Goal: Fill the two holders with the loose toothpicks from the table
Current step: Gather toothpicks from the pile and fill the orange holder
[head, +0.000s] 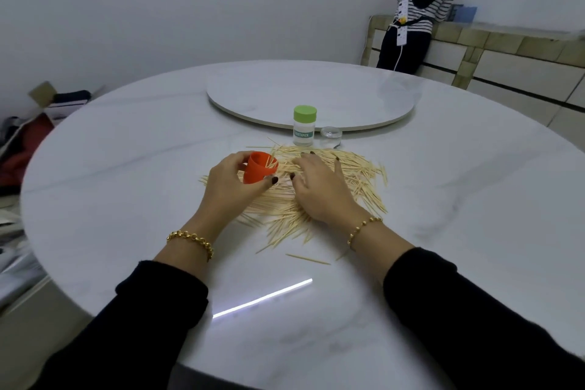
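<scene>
A wide heap of loose wooden toothpicks point(361, 174) lies on the white marble table point(126, 187). My left hand point(228, 190) grips an orange holder point(258, 169), tilted with its mouth toward the heap; a few toothpicks stick out of it. My right hand point(319, 190) rests flat on the heap with fingers spread, just right of the holder. Behind the heap stands a second holder point(304, 127) with a green cap and a "TOOTHPICK" label, upright and closed. A small clear lid or jar point(331, 135) sits beside it.
A round turntable point(348, 95) lies flat at the table's centre behind the holders. A person in a striped top point(418, 9) stands by a counter at the far right. Boxes and clutter point(38, 123) lie on the floor at left.
</scene>
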A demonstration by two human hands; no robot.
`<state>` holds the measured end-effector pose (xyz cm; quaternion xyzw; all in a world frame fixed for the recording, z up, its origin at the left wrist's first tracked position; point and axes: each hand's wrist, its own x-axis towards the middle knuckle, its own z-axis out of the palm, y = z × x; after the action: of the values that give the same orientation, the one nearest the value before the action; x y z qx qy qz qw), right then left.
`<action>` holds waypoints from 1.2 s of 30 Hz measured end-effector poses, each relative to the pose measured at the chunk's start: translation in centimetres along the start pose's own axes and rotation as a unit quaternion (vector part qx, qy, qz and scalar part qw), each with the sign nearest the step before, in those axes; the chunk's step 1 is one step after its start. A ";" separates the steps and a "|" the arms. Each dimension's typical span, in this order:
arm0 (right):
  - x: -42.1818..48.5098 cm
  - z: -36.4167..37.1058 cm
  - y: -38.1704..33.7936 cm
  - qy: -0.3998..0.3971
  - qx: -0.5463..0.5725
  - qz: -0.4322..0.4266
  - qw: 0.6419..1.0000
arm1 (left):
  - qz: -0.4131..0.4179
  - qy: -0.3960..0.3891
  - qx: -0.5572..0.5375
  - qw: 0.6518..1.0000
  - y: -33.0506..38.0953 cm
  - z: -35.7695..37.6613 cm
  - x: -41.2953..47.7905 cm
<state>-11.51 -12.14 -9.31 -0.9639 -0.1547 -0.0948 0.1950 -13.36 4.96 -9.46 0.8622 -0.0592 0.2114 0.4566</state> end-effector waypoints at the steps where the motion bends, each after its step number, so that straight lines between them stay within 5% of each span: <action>1: 0.3 0.2 -0.6 -0.016 -0.004 -0.011 1.000 | -0.004 0.007 0.001 1.000 -0.3 -0.4 0.0; 11: 1.5 2.5 -3.4 -0.124 -0.037 -0.069 0.989 | -0.029 0.034 0.022 0.999 -2.2 -2.9 -0.1; 19: 2.1 1.9 -2.1 -0.115 -0.058 -0.046 0.991 | -0.036 0.028 0.025 0.999 -2.2 -3.0 0.2; 36: 4.0 5.4 -8.8 -0.158 -0.057 -0.156 0.973 | -0.063 0.076 0.051 0.994 -4.3 -7.5 -0.6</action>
<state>-10.11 -1.18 -10.16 -0.9400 -0.3268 0.0209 0.0958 -14.96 13.44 -9.28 0.8676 0.0407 0.2504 0.4276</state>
